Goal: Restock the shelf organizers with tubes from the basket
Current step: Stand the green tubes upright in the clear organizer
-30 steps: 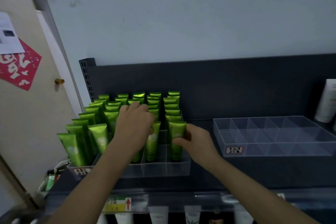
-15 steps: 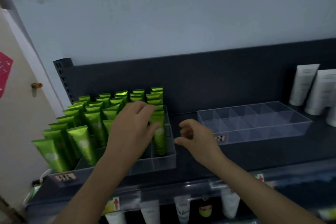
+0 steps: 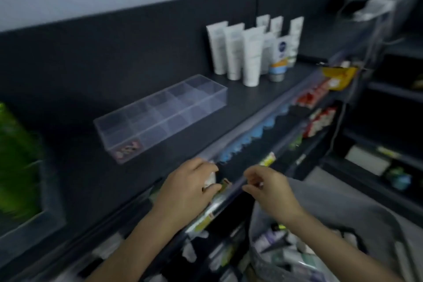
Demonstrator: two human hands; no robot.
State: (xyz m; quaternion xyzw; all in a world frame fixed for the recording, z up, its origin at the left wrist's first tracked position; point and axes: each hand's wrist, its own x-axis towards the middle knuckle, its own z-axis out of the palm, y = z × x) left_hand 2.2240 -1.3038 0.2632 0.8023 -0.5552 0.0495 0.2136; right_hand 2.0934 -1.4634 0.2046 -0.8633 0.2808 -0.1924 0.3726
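My left hand (image 3: 190,188) hung at the front rail (image 3: 251,126) of the shelf (image 3: 251,91), fingers curled, with a pale shape right at its fingertips. It was too blurred for me to say whether it gripped anything. My right hand (image 3: 267,188) sat just beside it, not touching, fingers loosely curled and holding nothing.

Straight below the right wrist was the basket (image 3: 343,201), grey-walled, and the tubes (image 3: 281,245) lay heaped inside it, pale and jumbled.

Up on the shelf, beyond both hands, the clear organizer (image 3: 160,117) lay flat, its dividers showing and a small label at its near end. Further right along the shelf, white tubes (image 3: 249,55) stood upright in a cluster, one among them carrying a round blue mark and an orange band.

At the far left, green tubes (image 3: 16,155) stood in a second organizer (image 3: 27,231), badly smeared. Lower shelves (image 3: 315,121) ran under the rail, stocked with small packs.
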